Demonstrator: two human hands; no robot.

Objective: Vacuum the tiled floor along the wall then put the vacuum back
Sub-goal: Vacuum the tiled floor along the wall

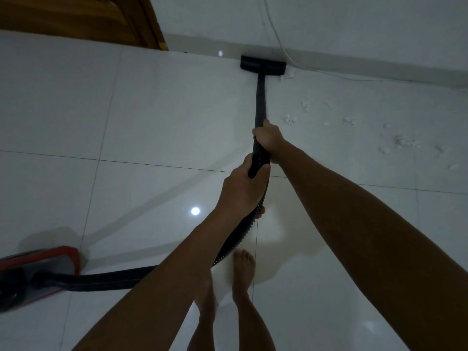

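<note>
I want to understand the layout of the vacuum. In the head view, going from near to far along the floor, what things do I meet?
Bare foot → left hand on the ribbed hose → right hand on the black wand → black floor nozzle → baseboard with the white cable.

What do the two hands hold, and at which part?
Both hold the vacuum wand: right hand on its middle, left hand lower, where the hose joins.

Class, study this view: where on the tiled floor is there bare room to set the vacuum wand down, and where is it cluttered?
Free: the tiles between the wooden door and the wand, and those between the wand and the vacuum body. Crowded: white debris right of the wand, the cable by the floor head, and the hose near the feet.
</note>
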